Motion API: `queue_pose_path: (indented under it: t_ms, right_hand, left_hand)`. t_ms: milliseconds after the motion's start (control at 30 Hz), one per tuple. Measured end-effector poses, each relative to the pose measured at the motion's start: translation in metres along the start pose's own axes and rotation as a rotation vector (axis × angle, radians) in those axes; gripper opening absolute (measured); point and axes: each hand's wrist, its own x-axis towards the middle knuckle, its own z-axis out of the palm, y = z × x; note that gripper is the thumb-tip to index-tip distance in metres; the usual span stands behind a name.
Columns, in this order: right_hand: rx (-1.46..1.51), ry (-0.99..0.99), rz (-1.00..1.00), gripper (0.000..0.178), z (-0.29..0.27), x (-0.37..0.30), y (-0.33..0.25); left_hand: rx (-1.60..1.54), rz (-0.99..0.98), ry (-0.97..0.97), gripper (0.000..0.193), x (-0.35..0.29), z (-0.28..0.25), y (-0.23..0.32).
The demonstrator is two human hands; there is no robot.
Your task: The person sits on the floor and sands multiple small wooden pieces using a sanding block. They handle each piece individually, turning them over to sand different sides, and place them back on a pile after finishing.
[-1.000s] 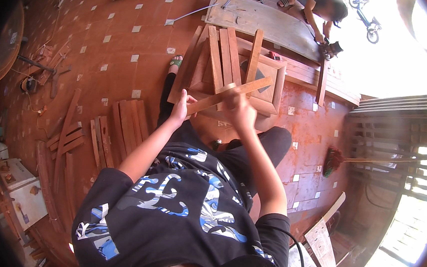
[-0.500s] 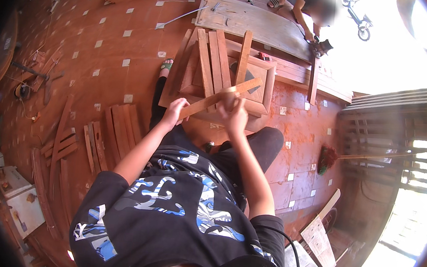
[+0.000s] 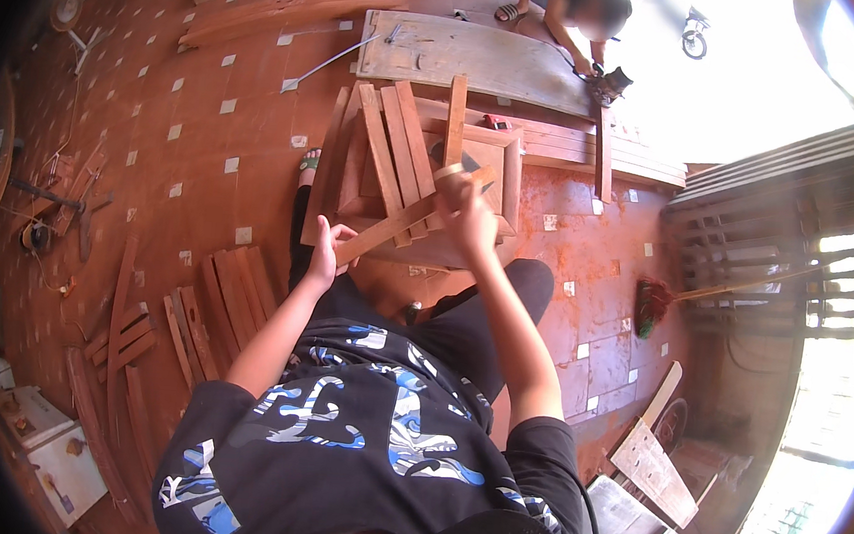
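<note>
A wooden strip [image 3: 390, 232] lies slantwise over a panelled wooden board [image 3: 510, 178] in front of me. My left hand [image 3: 328, 251] grips the strip's near left end, thumb raised and fingers curled round it. My right hand [image 3: 467, 220] is closed around a small tan piece with a round end [image 3: 450, 171], held against the strip's far part; its kind is unclear. Several narrow wooden strips [image 3: 396, 154] rest on the board beyond, and another upright-looking strip [image 3: 457, 119] lies just past my right hand. A dark grey patch [image 3: 484, 174] shows on the board.
Beyond is a long worn plank [image 3: 474, 58], where another person [image 3: 579, 18] works with a dark power tool [image 3: 610, 85]. Several wooden pieces [image 3: 235, 287] lie on the tiled floor to my left. At right are a broom [image 3: 653, 303] and a slatted rack [image 3: 783, 210].
The whole view has shifted, so the board and strips appear further left and lower. My left thumb has lifted off the strip. My right hand has slid slightly along it.
</note>
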Motion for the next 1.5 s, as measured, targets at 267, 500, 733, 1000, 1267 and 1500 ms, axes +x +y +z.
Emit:
queue_pose_path:
  t_ms: [267, 500, 733, 1000, 1267, 1500]
  right_hand:
    - [0.055, 0.115, 0.085, 0.067, 0.018, 0.005, 0.009]
    - [0.222, -0.317, -0.24, 0.072, 0.029, -0.104, -0.102]
    - [0.096, 0.014, -0.12, 0.055, 0.021, -0.033, -0.036]
    - [-0.051, 0.241, 0.064, 0.064, 0.02, 0.001, -0.016]
    - [0.103, -0.312, -0.29, 0.071, 0.028, -0.105, -0.1]
    - [-0.085, 0.072, -0.07, 0.063, 0.028, -0.015, -0.023]
  left_hand:
    - [-0.016, -0.035, 0.015, 0.093, 0.003, 0.008, 0.004]
    - [-0.113, -0.05, 0.168, 0.094, 0.007, 0.005, -0.004]
    - [0.006, -0.029, 0.091, 0.092, 0.002, 0.008, 0.007]
    - [0.023, -0.028, 0.054, 0.09, 0.006, 0.012, 0.005]
    - [-0.045, 0.066, 0.246, 0.086, 0.022, 0.004, -0.021]
    - [0.062, 0.015, 0.103, 0.083, 0.007, 0.007, -0.001]
